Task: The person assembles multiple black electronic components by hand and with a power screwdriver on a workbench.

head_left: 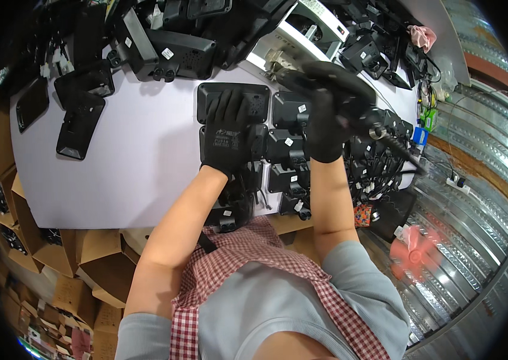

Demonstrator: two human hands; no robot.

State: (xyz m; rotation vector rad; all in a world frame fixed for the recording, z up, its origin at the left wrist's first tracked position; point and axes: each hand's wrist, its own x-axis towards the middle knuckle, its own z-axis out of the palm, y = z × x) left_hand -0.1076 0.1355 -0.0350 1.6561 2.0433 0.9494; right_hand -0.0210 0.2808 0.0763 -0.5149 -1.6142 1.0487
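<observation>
My left hand (228, 133), in a black glove, lies palm down with fingers stretched out over the black rectangular units (258, 99) set in a column on the table. In my right hand (324, 129), also gloved in black, is a black corded device (350, 90), smeared by motion, with a metal ring and a thick dark cord at its lower right end. Its exact kind cannot be made out, and it hides part of my fingers. Just below it, another column of black units (287, 144) carries small white labels.
Black housings (182, 51) crowd the table's back, beside a white machine (320, 27) with an opening. Two flat black pieces (80, 129) lie at left on the white table (134, 174). Cardboard boxes (101, 255) line its front left edge. A red fan (415, 253) stands at right.
</observation>
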